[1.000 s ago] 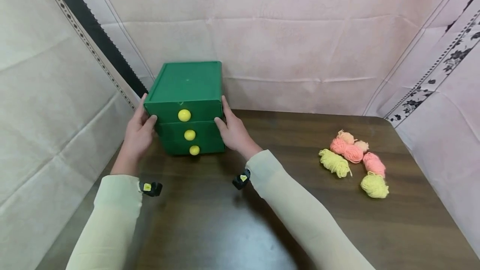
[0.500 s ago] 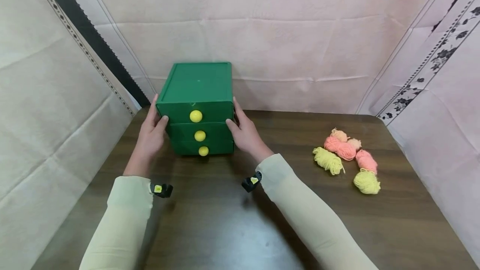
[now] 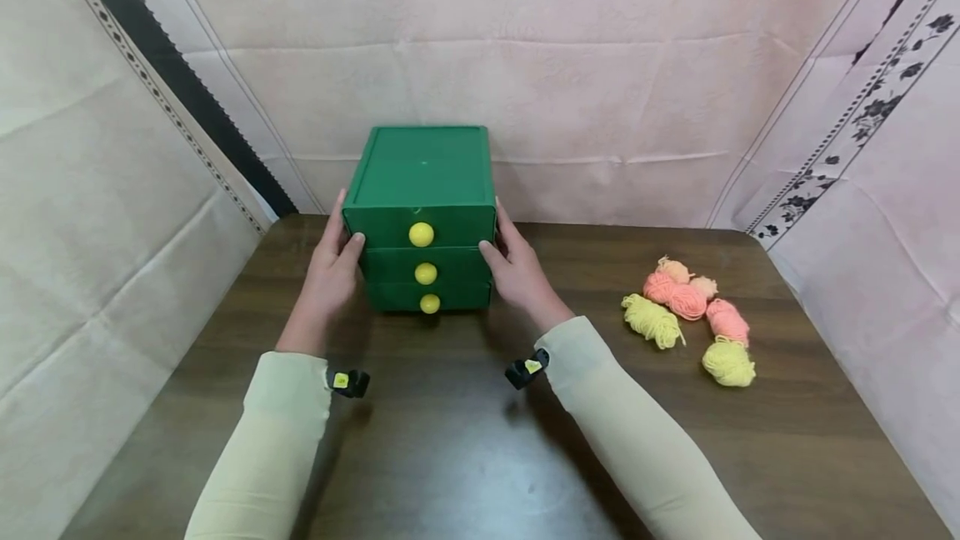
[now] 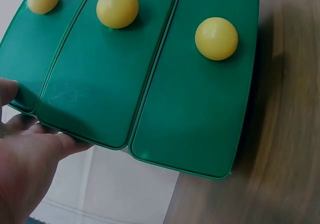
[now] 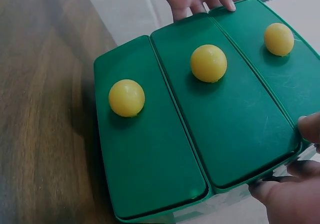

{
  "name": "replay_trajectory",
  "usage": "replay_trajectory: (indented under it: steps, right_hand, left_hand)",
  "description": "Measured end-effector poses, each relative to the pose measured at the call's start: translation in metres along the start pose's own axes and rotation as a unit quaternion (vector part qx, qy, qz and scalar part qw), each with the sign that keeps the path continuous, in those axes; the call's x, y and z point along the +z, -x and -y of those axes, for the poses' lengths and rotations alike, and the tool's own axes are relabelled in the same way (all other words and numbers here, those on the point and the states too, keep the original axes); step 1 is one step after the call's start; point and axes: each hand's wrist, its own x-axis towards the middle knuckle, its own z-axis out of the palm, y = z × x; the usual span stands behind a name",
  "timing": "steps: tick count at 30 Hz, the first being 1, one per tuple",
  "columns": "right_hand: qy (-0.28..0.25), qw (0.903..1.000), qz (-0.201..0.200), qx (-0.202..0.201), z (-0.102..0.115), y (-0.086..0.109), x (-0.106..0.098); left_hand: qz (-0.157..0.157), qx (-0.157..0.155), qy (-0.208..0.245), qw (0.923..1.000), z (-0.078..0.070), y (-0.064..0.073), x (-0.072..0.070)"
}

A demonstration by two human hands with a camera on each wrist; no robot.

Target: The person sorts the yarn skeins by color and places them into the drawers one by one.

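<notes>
One left hand and one right hand are gripping opposite sides of a green, boxy three-drawer cabinet with round yellow knobs; it is being held towards the far edge of a brown wood-grain table, contact underneath unclear.

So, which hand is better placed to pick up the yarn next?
Probably the right hand: it is nearer the yarn, on the right of the table. The left hand is across the green drawer box from there. Both hands hold the box, so either must let go first.
</notes>
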Motion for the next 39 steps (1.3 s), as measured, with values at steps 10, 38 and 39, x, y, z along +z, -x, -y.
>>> replay_trajectory:
  steps: [10,38,39]
  right_hand:
    - [-0.041,0.999,-0.004,-0.015,0.0,0.011,-0.019]
    - [-0.027,0.9982,-0.054,0.002,-0.023,0.03,-0.06]
    - [-0.028,0.9981,-0.055,0.004,-0.024,0.03,-0.062]
  left_hand:
    - [0.012,0.009,0.016,0.9998,-0.016,0.003,0.021]
    - [0.027,0.033,0.079,0.996,-0.036,0.002,0.075]
    - [0.029,0.037,0.08,0.9957,-0.036,0.001,0.077]
